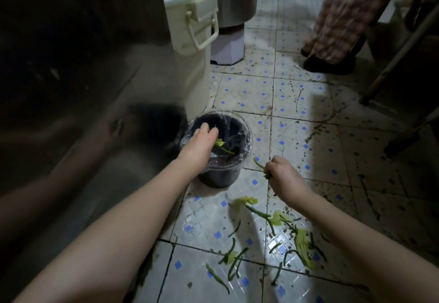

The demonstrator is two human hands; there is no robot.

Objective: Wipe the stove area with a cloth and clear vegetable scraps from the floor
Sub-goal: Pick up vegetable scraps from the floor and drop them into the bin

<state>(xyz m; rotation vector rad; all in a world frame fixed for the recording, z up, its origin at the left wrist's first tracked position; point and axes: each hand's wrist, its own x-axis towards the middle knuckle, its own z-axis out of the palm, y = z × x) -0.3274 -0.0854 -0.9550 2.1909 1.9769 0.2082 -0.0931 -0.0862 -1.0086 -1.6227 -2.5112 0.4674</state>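
A person crouches over a grimy pale tiled floor with small blue squares (pixel 280 103) in a dim kitchen, clearing vegetable trimmings by hand. The left hand (pixel 199 143) hangs over the mouth of a small dark round bin lined with clear plastic film (pixel 221 179), fingers loosely spread, as a light-green leafy scrap (pixel 221 144) sits just below the fingertips inside the rim; whether the scrap is free of the fingers cannot be told. The right hand (pixel 282 177), just beside the bin and low over the tiles, is closed around a few thin dark-green stalks (pixel 259 163) whose ends poke out of the fist. Most of the work remains: a scatter of green stems and yellow-green leaf pieces (pixel 273 238) lies across the tiles near the person's forearms, apart from the bin. A tall cream plastic lidded container with a side handle (pixel 192 29) stands behind the bin, and another person's patterned trouser legs and dark shoes (pixel 337 32) occupy the far corner. No cloth or stove is in view, so the wiping half of the job cannot be judged. The step in hand appears to be the floor clearing, with the next move likely calling for the right fist to swing over the bin and let go, then both hands to gather the nearer litter.
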